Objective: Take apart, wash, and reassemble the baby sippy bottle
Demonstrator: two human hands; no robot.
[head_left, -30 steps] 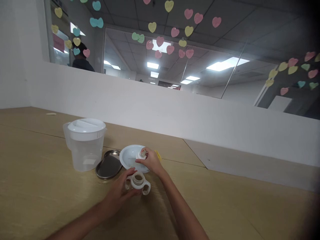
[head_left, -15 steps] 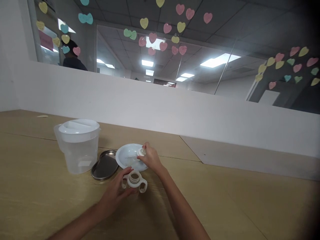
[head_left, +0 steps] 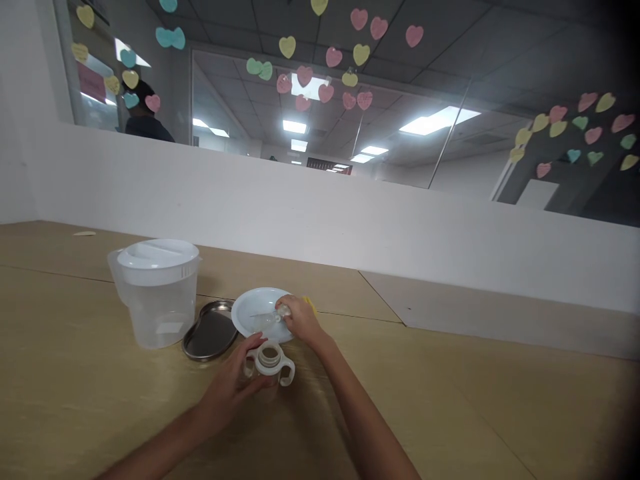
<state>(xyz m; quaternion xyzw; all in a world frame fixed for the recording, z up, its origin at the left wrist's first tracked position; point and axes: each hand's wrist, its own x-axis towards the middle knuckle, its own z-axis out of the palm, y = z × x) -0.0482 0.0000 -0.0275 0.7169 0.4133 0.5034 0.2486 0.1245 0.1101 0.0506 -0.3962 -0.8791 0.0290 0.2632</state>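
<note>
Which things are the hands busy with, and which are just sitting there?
Busy with:
- left hand holds the two-handled bottle
- right hand holds the small bottle top over the white plate

Just sitting there:
- lidded clear pitcher
- metal tray
- yellow thing behind the right hand

open two-handled bottle (head_left: pixel 269 363) upright; small cap (head_left: pixel 281 313) over plate (head_left: pixel 250 311)

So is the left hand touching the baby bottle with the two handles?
Touching. The head view shows the left hand wrapped around the baby bottle, thumb against its neck.
</note>
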